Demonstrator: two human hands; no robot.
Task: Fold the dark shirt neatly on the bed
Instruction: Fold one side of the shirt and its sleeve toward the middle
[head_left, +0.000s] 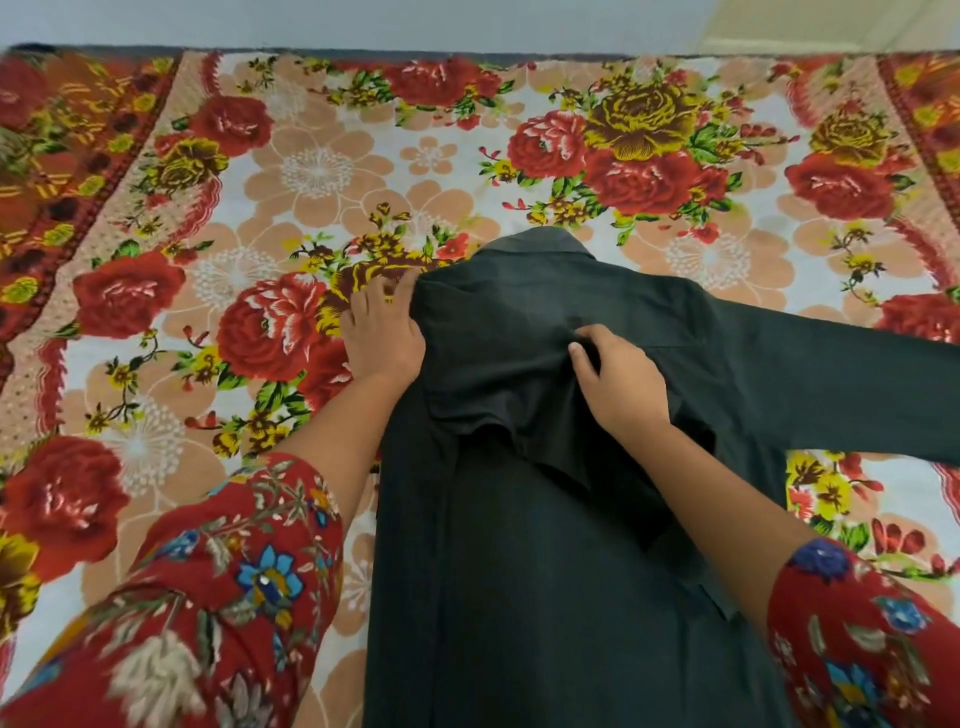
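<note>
Mid-fold here: dark shirt (545, 519) lies center frame, collar toward the top, 1 sleeve out to the right. Left hand (382, 338) flat, pressing the shoulder edge; right hand (621, 384) pinching chest fabric. Next up, probably that sleeve gets folded in. Floral bed sheet (311, 166), pale wall (363, 21) up top.

A floral bedspread (311, 166) meets a pale wall (363, 21).

Shirt (545, 545) lies on the bed (311, 171), one sleeve (841, 384) stretched rightward.
</note>
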